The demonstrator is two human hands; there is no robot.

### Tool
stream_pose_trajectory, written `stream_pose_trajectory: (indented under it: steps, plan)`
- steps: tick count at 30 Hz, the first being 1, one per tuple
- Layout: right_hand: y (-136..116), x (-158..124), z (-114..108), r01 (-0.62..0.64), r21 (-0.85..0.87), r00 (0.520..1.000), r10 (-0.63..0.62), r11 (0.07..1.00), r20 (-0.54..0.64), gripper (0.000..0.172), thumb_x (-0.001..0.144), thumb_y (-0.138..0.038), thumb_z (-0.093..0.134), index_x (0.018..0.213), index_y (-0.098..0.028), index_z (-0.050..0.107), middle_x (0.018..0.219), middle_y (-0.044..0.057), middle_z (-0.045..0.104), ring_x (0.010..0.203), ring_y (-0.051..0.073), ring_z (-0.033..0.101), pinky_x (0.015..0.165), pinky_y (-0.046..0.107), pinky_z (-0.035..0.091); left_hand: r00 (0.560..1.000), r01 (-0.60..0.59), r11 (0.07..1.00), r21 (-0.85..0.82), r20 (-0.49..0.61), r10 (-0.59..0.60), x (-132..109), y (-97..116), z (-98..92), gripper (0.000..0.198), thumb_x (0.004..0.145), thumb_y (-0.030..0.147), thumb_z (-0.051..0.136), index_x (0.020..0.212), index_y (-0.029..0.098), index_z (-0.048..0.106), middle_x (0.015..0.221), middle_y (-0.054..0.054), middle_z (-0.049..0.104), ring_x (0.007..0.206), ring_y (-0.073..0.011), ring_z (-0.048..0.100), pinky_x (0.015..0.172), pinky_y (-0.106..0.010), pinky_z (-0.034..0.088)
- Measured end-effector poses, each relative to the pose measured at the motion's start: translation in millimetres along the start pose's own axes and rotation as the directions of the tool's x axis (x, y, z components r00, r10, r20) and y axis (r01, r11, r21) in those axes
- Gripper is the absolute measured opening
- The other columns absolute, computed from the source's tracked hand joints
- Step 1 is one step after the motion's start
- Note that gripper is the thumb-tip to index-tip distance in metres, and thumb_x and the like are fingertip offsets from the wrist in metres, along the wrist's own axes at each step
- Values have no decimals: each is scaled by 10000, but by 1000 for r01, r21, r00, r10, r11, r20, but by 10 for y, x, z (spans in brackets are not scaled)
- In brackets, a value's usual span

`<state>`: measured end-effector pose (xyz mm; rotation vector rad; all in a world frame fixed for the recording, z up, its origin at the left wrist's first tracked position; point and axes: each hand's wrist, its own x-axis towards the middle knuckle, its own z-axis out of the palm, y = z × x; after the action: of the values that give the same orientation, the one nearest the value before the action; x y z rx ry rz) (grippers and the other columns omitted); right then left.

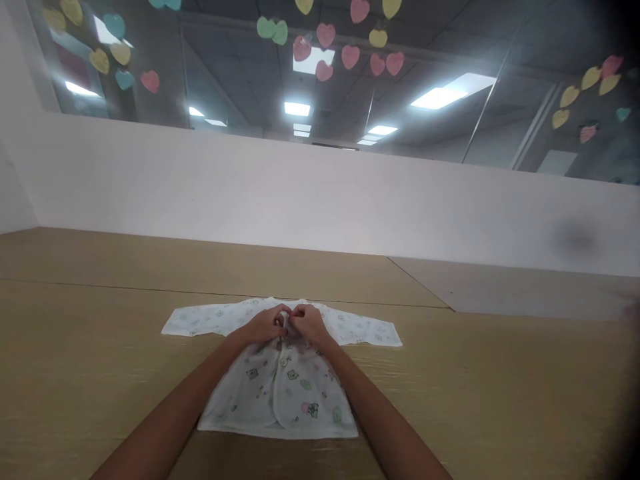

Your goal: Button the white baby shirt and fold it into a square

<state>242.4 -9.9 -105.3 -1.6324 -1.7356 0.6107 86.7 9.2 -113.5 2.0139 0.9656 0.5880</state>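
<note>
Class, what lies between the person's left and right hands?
In the head view, a gathered fold of the white printed baby shirt lies between the left hand and right hand.

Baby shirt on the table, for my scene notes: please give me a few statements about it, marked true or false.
1. The left hand and right hand meet at the neck of the baby shirt. True.
2. The shirt is plain, with no pattern. False: it has small coloured prints.
3. Both shirt sleeves are folded under its body. False: the sleeves lie spread out to either side.
4. The shirt lies on a light wood-toned table. True.
</note>
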Motion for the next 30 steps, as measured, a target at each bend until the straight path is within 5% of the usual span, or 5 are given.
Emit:
stream_pose_trajectory:
  steps: [8,13,30]
  plan:
    - [-134,-80,-294,92,-99,911,-44,991,411,95,593,-204,567,603,-134,630,601,-1,578,563,91,471,468,168,317,996,13,987,-158,84,1,-104,77,-38,410,631,180,550,1039,191,503,745,16,564,679,-135,530,582,-226,388]
    - [-173,-106,-271,130,-189,911,-42,973,410,89,593,-197,567,545,-128,595,518,-8,506,500,71,389,444,178,286,997,36,975,-218,77,-20,-116,76,-51,433,618,180,582,1047,175,522,731,10,562,667,-134,531,570,-226,393]
    - [-263,-144,-232,-114,-73,949,130,991,286,57,530,-107,597,562,-145,570,508,14,588,537,136,558,472,190,375,995,40,927,-372,95,-5,-87,17,-107,493,610,244,684,1066,158,518,686,0,623,703,-160,587,650,-262,428]
